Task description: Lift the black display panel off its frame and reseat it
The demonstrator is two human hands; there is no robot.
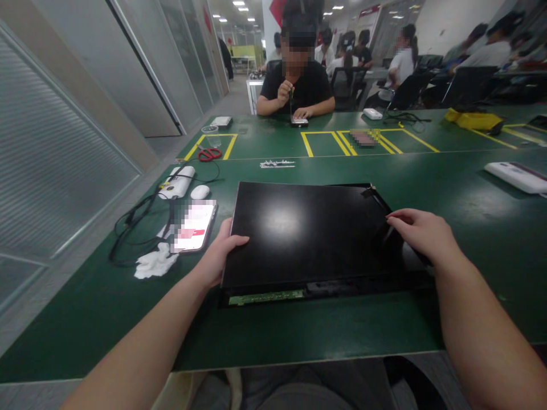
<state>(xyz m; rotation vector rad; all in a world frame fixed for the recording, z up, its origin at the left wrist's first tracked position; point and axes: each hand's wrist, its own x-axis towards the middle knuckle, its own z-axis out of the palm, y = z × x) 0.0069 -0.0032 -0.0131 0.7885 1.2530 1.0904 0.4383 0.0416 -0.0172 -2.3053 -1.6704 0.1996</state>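
Observation:
A glossy black LCD screen panel [299, 239] lies over a black frame [380, 199] on the green table in front of me. The frame shows along the right side and the near edge. A narrow green circuit board [265, 297] runs along the near left edge. My left hand [223, 250] grips the panel's left edge, thumb on top and the other fingers mostly hidden beneath. At the right edge, my right hand [421, 230] has its thumb and fingertips pinched together on the panel; whether they also touch the frame cannot be made out.
Left of the panel are a phone [195, 226], crumpled tissue [156, 261], a white mouse-shaped case [200, 192], a white power bank [177, 181], black cables [128, 219] and red-handled scissors [209, 154]. Small white strips [277, 164] lie beyond. A person [294, 80] works opposite.

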